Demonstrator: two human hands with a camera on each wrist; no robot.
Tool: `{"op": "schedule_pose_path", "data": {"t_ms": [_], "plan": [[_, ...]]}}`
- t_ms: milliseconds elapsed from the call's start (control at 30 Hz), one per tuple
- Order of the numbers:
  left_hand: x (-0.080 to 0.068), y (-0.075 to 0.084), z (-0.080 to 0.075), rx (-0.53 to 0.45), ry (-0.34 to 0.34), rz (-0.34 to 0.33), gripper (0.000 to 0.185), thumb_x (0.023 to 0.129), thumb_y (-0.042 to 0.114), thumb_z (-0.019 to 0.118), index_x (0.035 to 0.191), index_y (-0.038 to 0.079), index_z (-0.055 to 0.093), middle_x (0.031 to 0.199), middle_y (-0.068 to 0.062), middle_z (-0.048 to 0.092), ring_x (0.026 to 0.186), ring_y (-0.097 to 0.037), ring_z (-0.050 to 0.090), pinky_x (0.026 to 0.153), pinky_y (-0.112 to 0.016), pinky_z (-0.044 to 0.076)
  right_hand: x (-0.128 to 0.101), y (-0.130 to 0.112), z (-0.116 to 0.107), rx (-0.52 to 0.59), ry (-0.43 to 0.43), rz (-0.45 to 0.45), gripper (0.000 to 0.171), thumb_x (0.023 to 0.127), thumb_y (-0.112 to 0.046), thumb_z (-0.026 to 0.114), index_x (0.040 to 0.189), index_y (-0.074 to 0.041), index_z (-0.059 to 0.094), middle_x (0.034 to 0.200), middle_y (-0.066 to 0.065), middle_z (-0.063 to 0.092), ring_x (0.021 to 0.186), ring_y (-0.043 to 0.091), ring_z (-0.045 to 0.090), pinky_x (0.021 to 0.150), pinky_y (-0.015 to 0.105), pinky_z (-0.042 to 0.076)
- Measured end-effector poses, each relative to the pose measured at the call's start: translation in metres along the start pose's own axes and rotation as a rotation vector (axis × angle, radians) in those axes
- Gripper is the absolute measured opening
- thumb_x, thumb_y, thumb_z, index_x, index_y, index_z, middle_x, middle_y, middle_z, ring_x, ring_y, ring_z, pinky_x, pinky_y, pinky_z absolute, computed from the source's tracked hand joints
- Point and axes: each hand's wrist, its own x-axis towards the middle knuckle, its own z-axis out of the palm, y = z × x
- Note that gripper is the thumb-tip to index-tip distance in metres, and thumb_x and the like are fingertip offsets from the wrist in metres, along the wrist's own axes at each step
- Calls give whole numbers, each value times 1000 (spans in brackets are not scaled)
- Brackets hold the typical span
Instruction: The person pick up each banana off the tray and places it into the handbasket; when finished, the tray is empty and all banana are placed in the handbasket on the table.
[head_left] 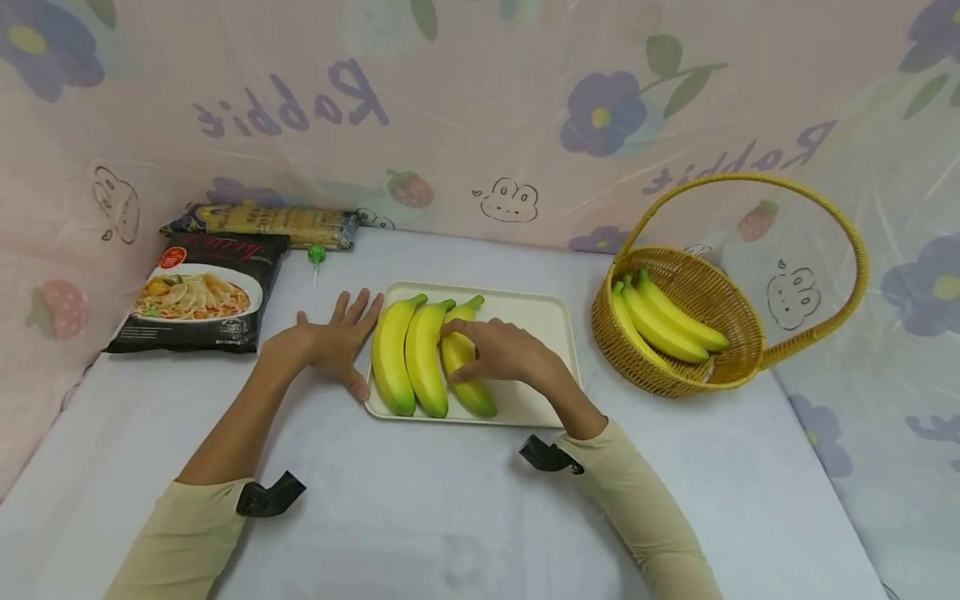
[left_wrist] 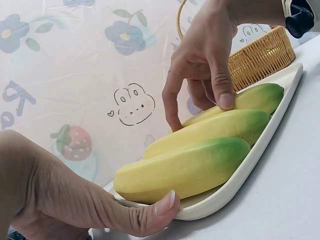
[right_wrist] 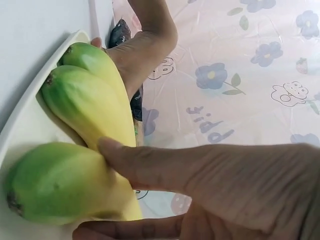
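Three yellow bananas with green ends lie side by side on a cream rectangular tray (head_left: pixel 521 406). My right hand (head_left: pixel 506 350) pinches the rightmost banana (head_left: pixel 474 397) across its middle, thumb on its left side and fingers on the other. The middle banana (head_left: pixel 425 358) and the left banana (head_left: pixel 392 358) lie close together, with a gap before the pinched one. At the tray's left edge, my left hand (head_left: pixel 332 344) has its fingers spread. Its thumb (left_wrist: pixel 145 215) rests against the tray's rim beside the left banana.
Right of the tray stands a golden woven basket (head_left: pixel 626 362) with a tall handle, holding several bananas (head_left: pixel 663 323). At the back left lie a black noodle packet (head_left: pixel 202 296), a long pasta packet (head_left: pixel 292 225) and a green lollipop (head_left: pixel 317 254). A patterned curtain (head_left: pixel 465 117) hangs behind the table.
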Motion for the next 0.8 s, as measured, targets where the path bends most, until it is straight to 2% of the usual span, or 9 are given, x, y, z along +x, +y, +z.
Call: {"op": "schedule_pose_path", "data": {"t_ms": [67, 167, 300, 367, 467, 533, 700, 800], "plan": [[0, 1, 0, 8, -4, -6, 168, 52, 72, 90, 166, 16, -21, 172, -16, -31, 159, -46, -28, 106, -93, -9, -2, 2, -1, -15, -16, 11, 66, 92, -36, 81, 150, -26, 52, 87, -2, 63, 91, 20, 60, 79, 36, 49], [0, 2, -1, 4, -4, -2, 169, 51, 71, 90, 166, 16, -20, 172, -18, -31, 158, -47, -28, 105, -93, -9, -2, 4, -3, -18, -19, 46, 64, 95, -37, 77, 149, -22, 46, 81, -1, 51, 85, 21, 55, 74, 35, 46], [4, -1, 0, 8, -3, 2, 170, 49, 73, 90, 166, 17, -21, 171, -17, -31, 158, -47, -29, 105, -93, -10, 0, 4, -2, 13, 5, 107, 65, 96, -44, 74, 141, -14, 37, 78, 0, 45, 76, 23, 55, 67, 35, 44], [7, -4, 1, 21, -3, -3, 172, 47, 74, 89, 166, 17, -21, 171, -16, -32, 158, -46, -29, 105, -93, -10, 2, 3, -1, 17, 10, 135, 76, 93, -48, 77, 142, -10, 34, 79, 2, 48, 78, 24, 57, 69, 36, 46], [9, -6, 2, 25, -1, -3, 173, 46, 75, 89, 165, 16, -22, 171, -16, -32, 158, -46, -30, 105, -93, -10, 4, 2, 0, 1, -2, 164, 96, 90, -49, 80, 154, -3, 25, 82, 3, 53, 80, 24, 59, 72, 36, 48], [8, -7, 1, 15, 3, 5, 174, 45, 75, 89, 166, 16, -21, 171, -17, -32, 158, -47, -29, 104, -94, -10, 5, 1, -1, 8, -23, 186, 107, 89, -45, 82, 161, -1, 16, 81, 4, 58, 76, 25, 64, 69, 34, 49], [9, -9, 2, 7, 6, 2, 174, 44, 76, 89, 166, 17, -20, 172, -17, -31, 158, -47, -29, 104, -93, -12, 5, 2, -1, 85, -56, 204, 109, 92, -36, 80, 164, -2, 5, 80, 7, 62, 64, 31, 74, 53, 29, 49], [11, -9, 4, 21, 7, -1, 176, 41, 79, 87, 166, 17, -20, 172, -17, -30, 159, -46, -29, 105, -92, -11, 5, 2, -3, 82, -37, 201, 104, 93, -34, 78, 162, -3, 7, 80, 8, 62, 62, 31, 74, 51, 29, 50]]}}
